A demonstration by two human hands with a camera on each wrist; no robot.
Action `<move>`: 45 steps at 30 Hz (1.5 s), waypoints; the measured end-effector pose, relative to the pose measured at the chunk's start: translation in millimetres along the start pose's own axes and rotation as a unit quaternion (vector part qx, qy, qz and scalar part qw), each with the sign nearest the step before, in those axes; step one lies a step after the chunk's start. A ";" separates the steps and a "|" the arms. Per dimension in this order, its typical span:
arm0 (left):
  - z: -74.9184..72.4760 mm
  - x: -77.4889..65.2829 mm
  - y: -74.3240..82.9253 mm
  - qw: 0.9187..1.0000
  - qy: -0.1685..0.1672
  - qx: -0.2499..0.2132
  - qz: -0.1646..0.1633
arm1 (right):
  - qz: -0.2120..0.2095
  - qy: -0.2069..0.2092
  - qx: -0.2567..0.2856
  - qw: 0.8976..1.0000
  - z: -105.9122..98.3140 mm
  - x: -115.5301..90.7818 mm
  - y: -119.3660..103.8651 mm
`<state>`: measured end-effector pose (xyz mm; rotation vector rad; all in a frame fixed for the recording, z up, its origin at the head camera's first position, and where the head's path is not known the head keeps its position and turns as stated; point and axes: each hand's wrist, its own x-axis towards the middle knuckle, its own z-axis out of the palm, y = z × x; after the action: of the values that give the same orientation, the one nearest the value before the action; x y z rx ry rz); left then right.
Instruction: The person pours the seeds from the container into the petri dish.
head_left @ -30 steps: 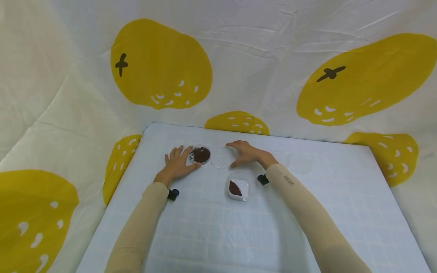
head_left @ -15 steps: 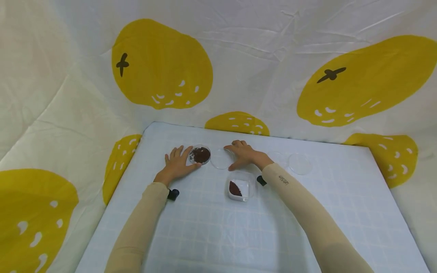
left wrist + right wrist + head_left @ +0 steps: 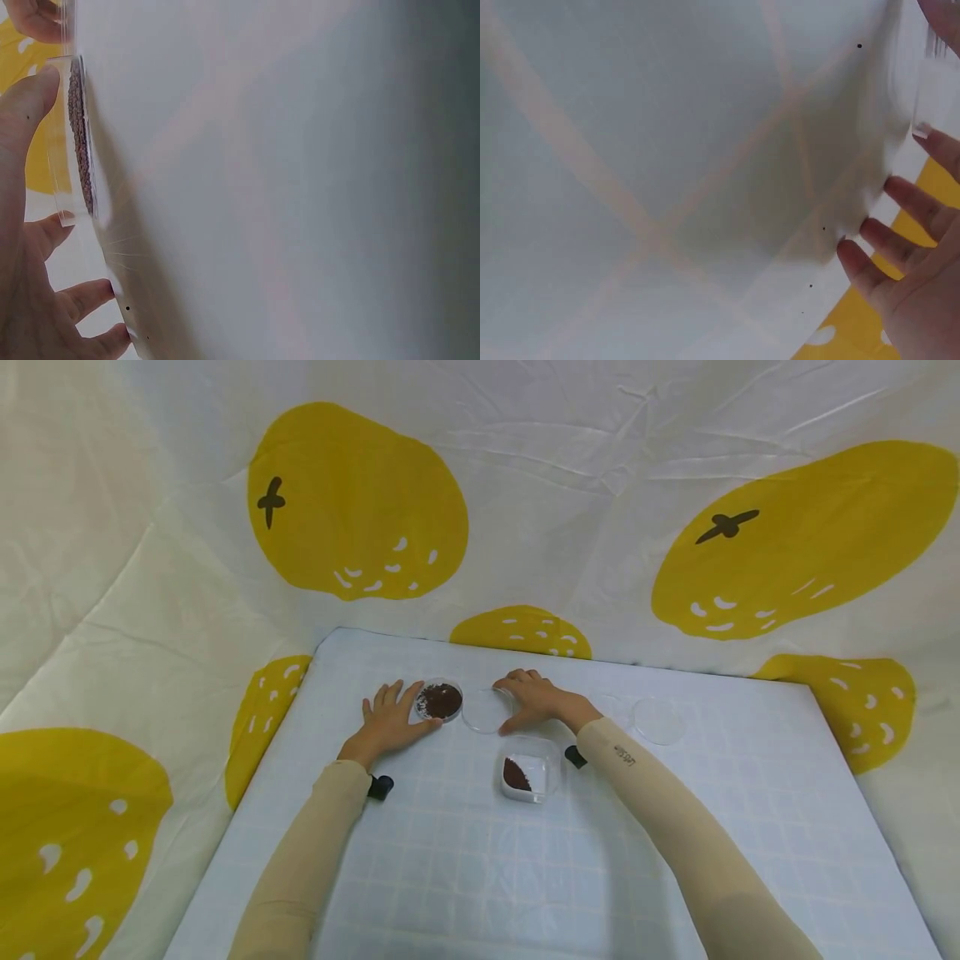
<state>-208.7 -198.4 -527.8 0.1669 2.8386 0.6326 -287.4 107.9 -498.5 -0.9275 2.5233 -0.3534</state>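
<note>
With the left hand (image 3: 387, 727) pinching the round dish (image 3: 62, 154) of brown bits (image 3: 441, 701) and the right hand (image 3: 534, 700) pinching the clear dish (image 3: 484, 711) just beside it, squeeze softly and hold both flat so nothing spills

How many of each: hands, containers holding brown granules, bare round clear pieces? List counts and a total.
Hands (left hand, right hand): 2
Containers holding brown granules (round dish, square tub): 2
Bare round clear pieces: 3
Total: 7
</note>
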 end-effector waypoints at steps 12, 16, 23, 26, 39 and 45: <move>0.5 0.9 -0.2 1.000 -0.003 0.002 -0.003 | -0.010 0.001 0.031 0.999 -8.4 -2.1 -1.2; 0.1 0.5 0.1 1.000 -0.002 0.000 -0.002 | -0.017 0.010 0.045 0.999 -11.7 -2.1 -2.9; -0.3 0.7 -0.4 1.000 -0.003 -0.001 -0.003 | -0.029 0.022 0.048 0.998 -16.0 0.3 -6.1; -0.5 0.8 0.0 1.000 -0.004 0.005 -0.005 | -0.034 0.025 0.049 0.998 -17.7 1.0 -7.8; -0.4 0.4 -1.3 1.000 -0.004 -0.001 -0.005 | -0.056 0.026 0.065 0.996 -29.2 5.3 -24.9; 0.2 -0.2 -3.1 1.000 -0.004 0.000 -0.001 | -0.060 0.021 0.059 0.996 -31.1 10.9 -31.5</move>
<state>-208.6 -201.2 -529.2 0.1657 2.8305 0.6315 -292.2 80.0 -462.8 -1.0364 2.4605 -0.5592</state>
